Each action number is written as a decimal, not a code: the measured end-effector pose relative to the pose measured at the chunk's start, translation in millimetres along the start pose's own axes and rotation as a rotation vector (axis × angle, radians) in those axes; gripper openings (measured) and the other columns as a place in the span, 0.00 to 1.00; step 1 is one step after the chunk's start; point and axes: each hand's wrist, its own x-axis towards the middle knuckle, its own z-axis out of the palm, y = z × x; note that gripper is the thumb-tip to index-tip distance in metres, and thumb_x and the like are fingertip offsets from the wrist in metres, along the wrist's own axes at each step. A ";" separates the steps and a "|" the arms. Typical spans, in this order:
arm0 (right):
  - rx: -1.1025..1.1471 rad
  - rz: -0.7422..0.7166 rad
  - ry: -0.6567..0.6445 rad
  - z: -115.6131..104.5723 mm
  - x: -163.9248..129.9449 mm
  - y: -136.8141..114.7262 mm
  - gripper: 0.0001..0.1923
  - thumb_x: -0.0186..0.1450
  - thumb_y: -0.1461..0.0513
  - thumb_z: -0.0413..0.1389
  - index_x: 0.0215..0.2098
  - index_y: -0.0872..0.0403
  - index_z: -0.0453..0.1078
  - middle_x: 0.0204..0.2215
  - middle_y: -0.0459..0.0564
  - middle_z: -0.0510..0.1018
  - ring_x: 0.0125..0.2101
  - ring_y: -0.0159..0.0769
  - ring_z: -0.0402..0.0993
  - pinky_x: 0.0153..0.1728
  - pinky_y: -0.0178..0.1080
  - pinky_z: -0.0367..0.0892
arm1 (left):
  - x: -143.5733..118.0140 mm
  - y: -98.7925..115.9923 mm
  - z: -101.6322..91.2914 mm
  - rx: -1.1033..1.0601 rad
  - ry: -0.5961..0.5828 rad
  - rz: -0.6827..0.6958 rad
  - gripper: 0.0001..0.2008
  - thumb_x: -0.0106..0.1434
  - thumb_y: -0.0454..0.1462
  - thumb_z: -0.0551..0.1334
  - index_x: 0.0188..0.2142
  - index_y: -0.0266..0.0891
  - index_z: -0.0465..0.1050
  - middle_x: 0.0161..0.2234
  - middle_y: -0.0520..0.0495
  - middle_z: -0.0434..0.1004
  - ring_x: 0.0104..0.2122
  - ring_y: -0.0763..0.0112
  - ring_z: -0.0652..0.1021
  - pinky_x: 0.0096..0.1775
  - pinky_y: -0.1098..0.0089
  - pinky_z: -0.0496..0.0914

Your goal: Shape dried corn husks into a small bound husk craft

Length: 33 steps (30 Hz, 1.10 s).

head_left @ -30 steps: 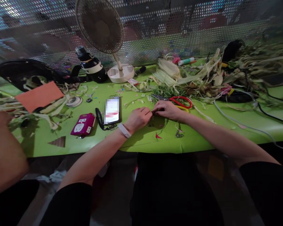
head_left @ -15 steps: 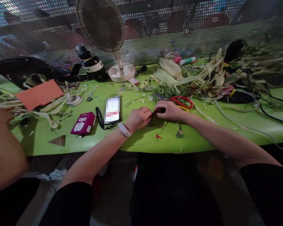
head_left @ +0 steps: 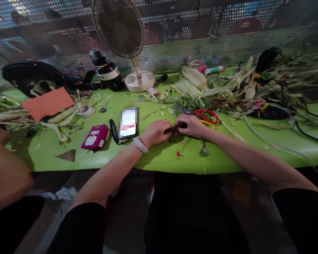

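My left hand (head_left: 160, 132), with a white band at the wrist, is closed in a pinch low over the green table (head_left: 153, 155). My right hand (head_left: 188, 126) pinches close beside it, fingertips facing the left. Between the two sets of fingertips is something small, thin and dark, too small to name. Scissors with red handles (head_left: 208, 115) lie just behind my right hand, with a yellow handle loop (head_left: 207, 123) below them. A phone (head_left: 128, 123) with a black strap lies left of my left hand. Near the front edge sits a small red scrap (head_left: 179, 153).
Dried corn husks (head_left: 193, 78) and green shreds pile up at the back right, with cables (head_left: 275, 135) running forward. A fan (head_left: 139, 80), a dark bottle (head_left: 108, 74), a magenta case (head_left: 95, 137) and orange card (head_left: 49, 102) stand or lie leftward. Another person's arm (head_left: 7, 169) reaches in at far left.
My hands have drawn slightly apart, and the thin dark thing between the fingertips shows more. The whole view has shifted a little. The other person's arm has moved slightly.
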 end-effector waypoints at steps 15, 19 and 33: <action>-0.023 0.017 -0.031 0.0 -1.7 -2.3 0.02 0.60 0.65 0.57 0.32 0.54 0.72 0.31 0.49 0.75 0.32 0.34 0.70 0.36 0.37 0.65 | 5.9 0.8 -7.6 -0.395 -0.057 -0.264 0.08 0.62 0.37 0.61 0.34 0.34 0.76 0.29 0.48 0.78 0.29 0.74 0.75 0.32 0.72 0.69; -0.019 0.030 -0.035 -0.5 -1.6 -3.2 0.02 0.60 0.64 0.57 0.32 0.54 0.72 0.31 0.49 0.75 0.32 0.34 0.70 0.36 0.37 0.65 | 3.6 2.8 -6.7 -0.428 -0.057 -0.268 0.10 0.58 0.39 0.66 0.36 0.34 0.77 0.29 0.48 0.78 0.28 0.74 0.75 0.31 0.72 0.69; -0.008 0.023 -0.040 -2.1 -1.3 -3.9 0.03 0.59 0.65 0.57 0.32 0.55 0.73 0.31 0.50 0.76 0.33 0.35 0.71 0.37 0.37 0.65 | 4.7 -9.3 -0.1 -0.268 -0.025 -0.130 0.07 0.65 0.33 0.59 0.37 0.34 0.76 0.33 0.45 0.79 0.32 0.72 0.77 0.36 0.71 0.72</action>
